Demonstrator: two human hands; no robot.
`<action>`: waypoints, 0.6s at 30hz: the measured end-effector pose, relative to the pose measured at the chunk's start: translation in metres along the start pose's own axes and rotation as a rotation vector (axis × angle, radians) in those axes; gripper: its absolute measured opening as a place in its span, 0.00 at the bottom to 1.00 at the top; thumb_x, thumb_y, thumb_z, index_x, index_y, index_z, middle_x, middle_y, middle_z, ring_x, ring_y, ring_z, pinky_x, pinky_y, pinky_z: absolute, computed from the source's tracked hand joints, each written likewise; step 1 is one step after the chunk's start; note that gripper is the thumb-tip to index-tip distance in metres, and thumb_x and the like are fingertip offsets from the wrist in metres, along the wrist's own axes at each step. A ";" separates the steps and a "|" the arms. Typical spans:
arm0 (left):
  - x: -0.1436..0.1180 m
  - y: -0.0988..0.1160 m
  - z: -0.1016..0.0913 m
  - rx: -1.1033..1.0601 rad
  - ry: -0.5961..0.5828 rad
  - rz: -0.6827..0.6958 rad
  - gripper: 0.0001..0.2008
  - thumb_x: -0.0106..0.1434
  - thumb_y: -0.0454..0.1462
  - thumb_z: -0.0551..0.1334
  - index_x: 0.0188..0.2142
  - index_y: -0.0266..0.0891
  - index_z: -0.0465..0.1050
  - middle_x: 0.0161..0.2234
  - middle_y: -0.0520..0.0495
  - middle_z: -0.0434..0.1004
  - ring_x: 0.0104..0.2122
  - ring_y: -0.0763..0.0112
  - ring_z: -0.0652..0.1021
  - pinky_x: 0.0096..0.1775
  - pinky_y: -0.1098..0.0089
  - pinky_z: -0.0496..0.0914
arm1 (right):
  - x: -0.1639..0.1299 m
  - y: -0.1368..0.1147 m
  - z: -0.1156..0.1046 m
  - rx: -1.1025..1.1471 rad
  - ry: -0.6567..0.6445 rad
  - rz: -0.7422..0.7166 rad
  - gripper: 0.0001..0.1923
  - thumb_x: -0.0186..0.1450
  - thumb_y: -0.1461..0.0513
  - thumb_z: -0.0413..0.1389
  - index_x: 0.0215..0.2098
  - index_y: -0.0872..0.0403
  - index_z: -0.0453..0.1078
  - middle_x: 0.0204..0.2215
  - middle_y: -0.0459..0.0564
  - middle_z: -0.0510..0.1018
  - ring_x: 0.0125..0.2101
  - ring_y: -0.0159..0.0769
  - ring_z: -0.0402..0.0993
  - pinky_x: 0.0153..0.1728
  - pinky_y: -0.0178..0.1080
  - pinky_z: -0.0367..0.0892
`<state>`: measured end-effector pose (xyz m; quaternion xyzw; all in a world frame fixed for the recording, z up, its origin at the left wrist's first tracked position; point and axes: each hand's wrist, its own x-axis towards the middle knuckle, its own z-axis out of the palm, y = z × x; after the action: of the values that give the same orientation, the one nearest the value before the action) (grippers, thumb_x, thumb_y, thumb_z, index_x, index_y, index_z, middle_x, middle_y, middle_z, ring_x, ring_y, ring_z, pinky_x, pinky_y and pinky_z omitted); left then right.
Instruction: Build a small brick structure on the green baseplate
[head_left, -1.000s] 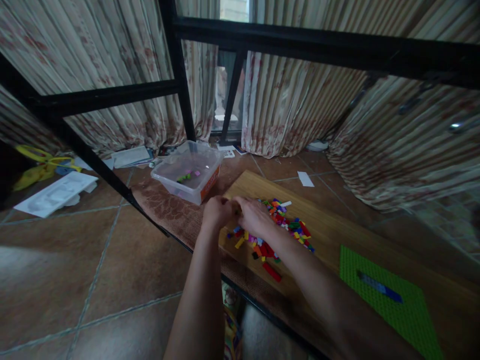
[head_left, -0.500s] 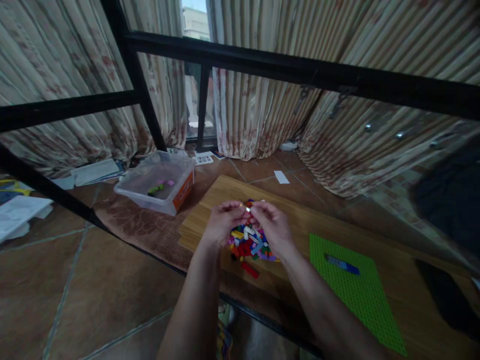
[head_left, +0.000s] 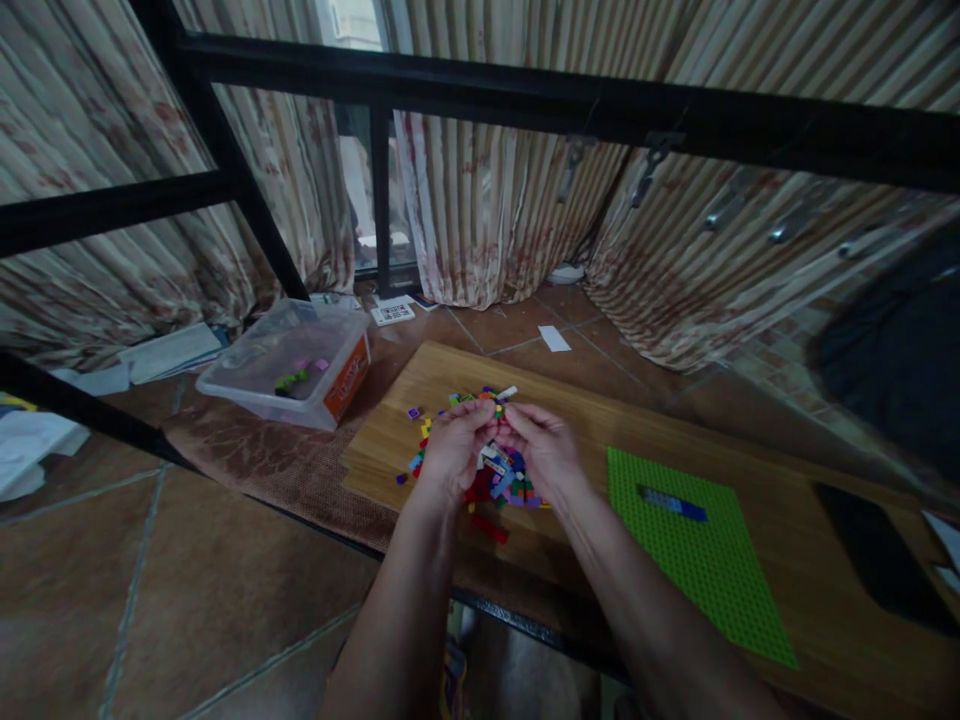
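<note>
My left hand (head_left: 452,449) and my right hand (head_left: 545,446) meet fingertip to fingertip just above a heap of small coloured bricks (head_left: 501,478) on a wooden board (head_left: 592,420). Their fingers pinch together around something tiny that I cannot make out. A red brick (head_left: 489,528) lies at the heap's near edge. To the right lies a green studded baseplate (head_left: 694,551) with a short row of blue bricks (head_left: 673,503) fixed on it.
A clear plastic tub (head_left: 289,362) with a few bricks inside sits on a brown mat at the left. Black metal bars (head_left: 525,95) cross above. Striped curtains hang behind. A dark flat object (head_left: 877,555) lies at the board's right end. Papers lie on the tiled floor.
The view swung right, bringing the baseplate nearer the middle. My hands lifted from the left side of the heap and came together over its centre.
</note>
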<state>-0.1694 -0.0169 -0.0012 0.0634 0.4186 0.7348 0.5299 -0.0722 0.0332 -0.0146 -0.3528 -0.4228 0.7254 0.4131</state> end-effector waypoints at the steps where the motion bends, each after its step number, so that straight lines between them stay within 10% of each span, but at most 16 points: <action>1: 0.000 0.000 0.000 0.002 0.000 0.000 0.05 0.50 0.29 0.68 0.26 0.32 0.73 0.22 0.53 0.73 0.21 0.84 0.72 0.30 0.80 0.69 | 0.000 0.001 -0.002 0.037 -0.017 0.033 0.15 0.45 0.56 0.69 0.28 0.53 0.75 0.22 0.44 0.78 0.24 0.30 0.72 0.29 0.35 0.71; 18: 0.000 -0.003 -0.003 0.309 -0.072 0.114 0.12 0.47 0.38 0.71 0.25 0.33 0.72 0.20 0.52 0.72 0.20 0.79 0.71 0.27 0.75 0.67 | 0.002 -0.002 0.002 0.004 -0.131 0.077 0.16 0.47 0.53 0.68 0.23 0.55 0.69 0.14 0.38 0.66 0.14 0.21 0.55 0.15 0.28 0.50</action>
<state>-0.1690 -0.0181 -0.0050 0.1942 0.5031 0.6877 0.4860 -0.0740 0.0353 -0.0126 -0.3197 -0.4337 0.7631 0.3569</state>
